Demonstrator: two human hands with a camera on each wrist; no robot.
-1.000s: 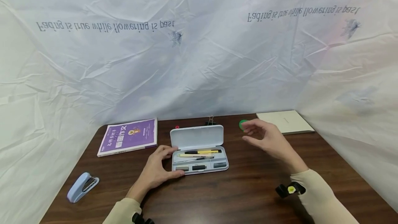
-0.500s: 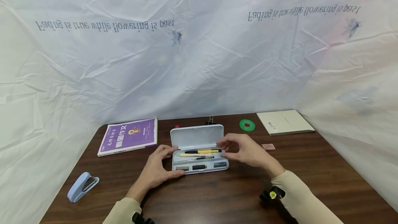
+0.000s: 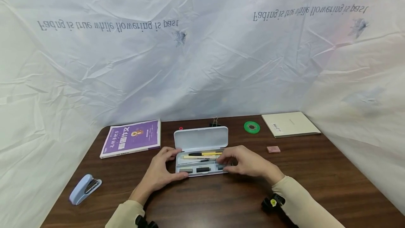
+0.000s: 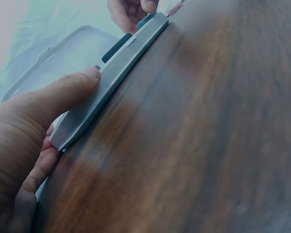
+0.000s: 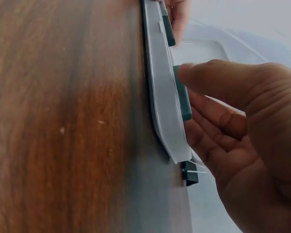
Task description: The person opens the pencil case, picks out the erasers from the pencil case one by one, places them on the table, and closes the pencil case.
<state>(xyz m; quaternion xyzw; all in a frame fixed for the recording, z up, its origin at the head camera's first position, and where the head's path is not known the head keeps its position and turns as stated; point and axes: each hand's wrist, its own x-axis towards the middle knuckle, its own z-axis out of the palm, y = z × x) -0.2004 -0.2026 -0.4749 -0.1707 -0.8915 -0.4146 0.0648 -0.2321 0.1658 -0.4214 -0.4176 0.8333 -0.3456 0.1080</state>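
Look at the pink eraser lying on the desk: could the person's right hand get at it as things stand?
Probably yes. The pink eraser lies alone on bare desk, to the right of the right hand, with nothing between them. That hand now grips the right end of the open pencil case, so it must let go first.

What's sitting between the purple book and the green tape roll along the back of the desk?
In the head view, the open pencil case's raised lid lies between the purple book and green tape roll, with a small red item and binder clip behind it.
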